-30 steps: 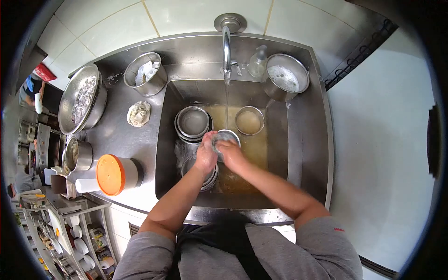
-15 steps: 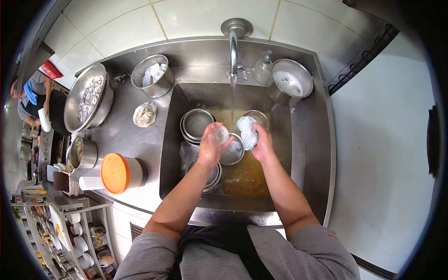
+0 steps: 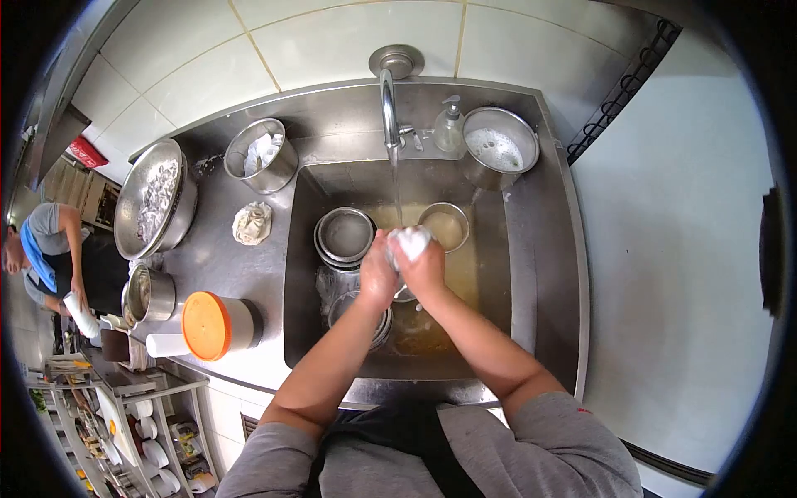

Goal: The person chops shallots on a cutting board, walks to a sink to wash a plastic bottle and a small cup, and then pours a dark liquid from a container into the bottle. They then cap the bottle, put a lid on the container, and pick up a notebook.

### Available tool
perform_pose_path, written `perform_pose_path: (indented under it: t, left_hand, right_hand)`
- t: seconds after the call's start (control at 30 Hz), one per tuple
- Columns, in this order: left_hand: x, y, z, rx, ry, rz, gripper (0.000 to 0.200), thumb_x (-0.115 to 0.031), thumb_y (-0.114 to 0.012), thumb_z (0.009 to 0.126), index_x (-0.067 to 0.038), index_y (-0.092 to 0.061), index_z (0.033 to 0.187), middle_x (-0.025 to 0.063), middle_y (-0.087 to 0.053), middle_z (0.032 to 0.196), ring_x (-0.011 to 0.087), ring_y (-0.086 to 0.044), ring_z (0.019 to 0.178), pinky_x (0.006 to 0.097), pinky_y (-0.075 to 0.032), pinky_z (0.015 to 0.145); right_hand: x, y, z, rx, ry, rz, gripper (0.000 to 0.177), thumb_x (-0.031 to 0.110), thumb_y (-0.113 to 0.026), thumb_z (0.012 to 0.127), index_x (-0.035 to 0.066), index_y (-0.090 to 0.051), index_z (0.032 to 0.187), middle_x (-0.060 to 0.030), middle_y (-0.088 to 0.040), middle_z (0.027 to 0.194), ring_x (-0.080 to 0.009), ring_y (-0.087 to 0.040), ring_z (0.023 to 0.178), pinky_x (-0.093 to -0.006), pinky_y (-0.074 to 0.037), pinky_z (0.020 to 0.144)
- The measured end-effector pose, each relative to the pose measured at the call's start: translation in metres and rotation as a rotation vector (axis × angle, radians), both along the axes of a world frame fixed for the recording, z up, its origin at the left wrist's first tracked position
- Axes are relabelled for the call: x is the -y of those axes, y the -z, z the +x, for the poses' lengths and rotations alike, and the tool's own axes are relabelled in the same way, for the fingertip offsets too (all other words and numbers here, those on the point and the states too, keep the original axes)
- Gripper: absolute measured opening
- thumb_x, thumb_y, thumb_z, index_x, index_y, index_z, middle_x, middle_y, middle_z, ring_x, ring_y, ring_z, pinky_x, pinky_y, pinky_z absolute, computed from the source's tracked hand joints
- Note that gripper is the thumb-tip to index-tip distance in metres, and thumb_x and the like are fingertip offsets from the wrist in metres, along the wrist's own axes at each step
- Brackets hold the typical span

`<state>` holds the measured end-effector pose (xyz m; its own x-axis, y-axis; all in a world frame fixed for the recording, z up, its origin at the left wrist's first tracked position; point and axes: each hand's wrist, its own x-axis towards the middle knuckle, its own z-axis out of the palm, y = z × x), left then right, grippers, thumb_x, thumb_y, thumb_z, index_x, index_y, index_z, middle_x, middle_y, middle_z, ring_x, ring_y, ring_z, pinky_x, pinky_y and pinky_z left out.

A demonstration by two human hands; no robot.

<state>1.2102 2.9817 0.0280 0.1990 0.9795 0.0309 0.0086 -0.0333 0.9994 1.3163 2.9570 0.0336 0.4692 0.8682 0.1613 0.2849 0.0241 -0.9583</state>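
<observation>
From where I stand, the curved chrome tap (image 3: 388, 112) runs a thin stream into the deep steel sink (image 3: 490, 307), and both bare hands meet under it; the right hand (image 3: 427, 270) is closed around a wet white cloth (image 3: 411, 241) covered in suds, which bulges up at its fingers, just below the tap's stream. The left hand (image 3: 378, 272) presses in beside it, fingers curled against the cloth's left side; it may also have a small clear cup between the palms, though the fingers hide too much for me to be sure.

Below the tap and partly under the hands, a round metal bowl (image 3: 404, 293) shows its rim; to the tap's lower left stand nested round steel bowls (image 3: 344, 235), with another stack of round containers (image 3: 382, 332) nearer the person; to its lower right sits a round steel bowl of cloudy liquid (image 3: 444, 226).

Right of the tap are a clear pump bottle (image 3: 449, 130) and a steel pot of foamy water (image 3: 496, 158); well left of it, a crumpled cream cloth (image 3: 251, 224) and an orange-lidded white tub (image 3: 206, 325) rest on the counter.
</observation>
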Motion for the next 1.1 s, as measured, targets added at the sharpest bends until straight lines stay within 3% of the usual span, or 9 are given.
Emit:
perform_pose_path:
  t: [0.07, 0.27, 0.37, 0.47, 0.53, 0.63, 0.73, 0.93, 1.1]
  left_hand:
    - [-0.005, -0.001, -0.014, 0.754, 0.416, -0.844, 0.044, -0.039, -0.043, 0.102, -0.007, -0.058, 0.127, 0.0107, -0.062, 0.126, 0.0262, -0.059, 0.116, 0.0401, -0.044, 0.103]
    - [0.007, -0.008, 0.015, 0.71, 0.096, -0.678, 0.042, -0.032, -0.042, 0.103, -0.005, -0.055, 0.133, 0.0128, -0.057, 0.135, 0.0254, -0.053, 0.127, 0.0405, -0.038, 0.11]
    - [0.008, 0.011, 0.013, -0.223, -0.048, 0.492, 0.048, -0.037, -0.038, 0.104, -0.001, -0.05, 0.132, 0.0235, -0.046, 0.144, 0.038, -0.043, 0.134, 0.0417, -0.028, 0.115]
    - [0.001, 0.01, -0.008, -0.259, 0.205, 0.616, 0.054, -0.042, -0.031, 0.104, 0.001, -0.052, 0.13, 0.0218, -0.045, 0.145, 0.0358, -0.041, 0.137, 0.0452, -0.027, 0.114]
    - [-0.002, 0.014, -0.005, -0.201, 0.178, 0.528, 0.055, -0.042, -0.028, 0.104, 0.001, -0.052, 0.129, 0.0211, -0.048, 0.143, 0.0339, -0.044, 0.135, 0.0422, -0.031, 0.113]
    - [-0.012, 0.01, -0.006, 0.004, 0.239, 0.082, 0.053, -0.039, -0.028, 0.104, -0.001, -0.053, 0.131, 0.0204, -0.052, 0.14, 0.0327, -0.049, 0.131, 0.0398, -0.035, 0.111]
    - [-0.024, -0.007, -0.022, 0.805, 0.738, -1.13, 0.05, -0.034, -0.034, 0.102, 0.0, -0.052, 0.135, 0.0209, -0.059, 0.131, 0.0316, -0.057, 0.121, 0.042, -0.042, 0.108]
    - [-0.007, -0.015, -0.002, 0.815, 0.298, -0.813, 0.04, -0.035, -0.035, 0.104, -0.009, -0.061, 0.12, 0.0072, -0.067, 0.116, 0.0212, -0.062, 0.111, 0.0403, -0.044, 0.104]
    - [0.004, -0.016, 0.021, 0.861, -0.106, -0.532, 0.041, -0.033, -0.037, 0.104, -0.006, -0.051, 0.13, 0.0105, -0.06, 0.128, 0.0251, -0.055, 0.121, 0.0405, -0.04, 0.107]
  right_hand:
    - [0.003, -0.006, 0.012, 0.8, -0.262, 0.538, 0.015, 0.021, -0.072, 0.082, 0.007, -0.067, 0.086, -0.0104, -0.066, 0.084, -0.0301, -0.066, 0.076, -0.0394, -0.051, 0.064]
    - [-0.014, 0.009, 0.017, 0.509, -0.23, 0.345, 0.027, 0.031, -0.065, 0.087, 0.005, -0.067, 0.095, -0.0114, -0.067, 0.093, -0.0348, -0.065, 0.081, -0.0428, -0.053, 0.07]
    - [-0.016, 0.022, 0.006, -0.486, -0.153, -0.45, 0.055, 0.05, -0.046, 0.101, 0.0, -0.067, 0.106, -0.0189, -0.067, 0.096, -0.0249, -0.068, 0.082, -0.0399, -0.052, 0.07]
    - [0.001, 0.033, 0.001, -0.911, -0.225, -0.589, 0.057, 0.048, -0.045, 0.103, -0.005, -0.059, 0.118, -0.0124, -0.069, 0.101, -0.0255, -0.068, 0.089, -0.0384, -0.052, 0.072]
    - [0.006, 0.025, -0.002, -0.811, -0.232, -0.461, 0.048, 0.041, -0.052, 0.101, -0.003, -0.058, 0.119, -0.0169, -0.069, 0.103, -0.0305, -0.068, 0.089, -0.0388, -0.053, 0.073]
    - [0.006, 0.02, -0.004, 0.354, -0.124, 0.119, 0.043, 0.034, -0.071, 0.086, 0.005, -0.062, 0.116, -0.0178, -0.062, 0.113, -0.0367, -0.061, 0.102, -0.0421, -0.049, 0.086]
    - [0.023, 0.009, 0.006, 0.663, -0.487, 0.275, 0.041, 0.033, -0.074, 0.083, 0.01, -0.063, 0.115, -0.015, -0.06, 0.114, -0.0339, -0.058, 0.107, -0.0423, -0.048, 0.09]
    - [-0.013, -0.002, 0.029, 0.826, -0.566, 0.657, 0.029, 0.033, -0.079, 0.077, 0.011, -0.069, 0.093, -0.008, -0.064, 0.104, -0.0312, -0.062, 0.098, -0.0418, -0.052, 0.082]
    - [-0.015, -0.018, 0.004, 0.125, -0.097, 0.137, 0.034, 0.035, -0.072, 0.087, 0.001, -0.069, 0.085, -0.0164, -0.068, 0.075, -0.0344, -0.064, 0.065, -0.0412, -0.05, 0.062]
